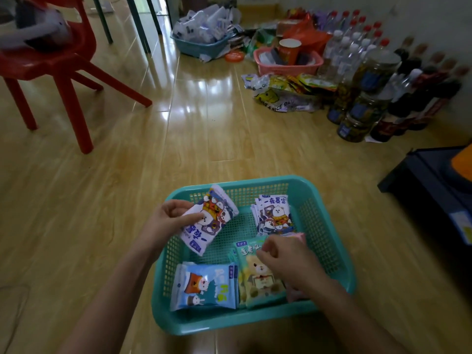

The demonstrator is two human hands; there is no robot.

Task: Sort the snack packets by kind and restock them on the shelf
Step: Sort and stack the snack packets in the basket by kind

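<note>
**A:** Head view: which step is in hand?

**B:** Sorting, by my reading. The left hand (171,221) grips a purple-and-white packet (212,221) by one long edge. It holds the packet tilted over the back-left part of the teal basket (229,324), which sits on the wooden floor (102,200).

**A:** Where does that packet belong?

**B:** Probably on the matching pile (275,213) at the back right of the basket, since the print looks the same. The two are apart, with bare mesh between them.

**A:** And the other hand?

**B:** The right hand (283,261) lies on the green bear packets (258,279) at the front, fingers curled near their top edge. Whether it pinches one or only steadies the pile, I cannot tell. Pink packets (297,236) show just beside it, partly hidden.

**A:** Anything else sorted?

**B:** Blue packets (204,287) lie piled at the front left, touching the green ones.

**A:** So what is the next move?

**B:** I judge it calls for carrying the held packet to the right and laying it square on its own kind. It should clear the green pile on the way.

**A:** And restocking?

**B:** Not yet begun, as far as this shows, and no shelf is plainly visible. More packets fill a second teal basket (201,47) far off, so much sorting seems left.
</note>
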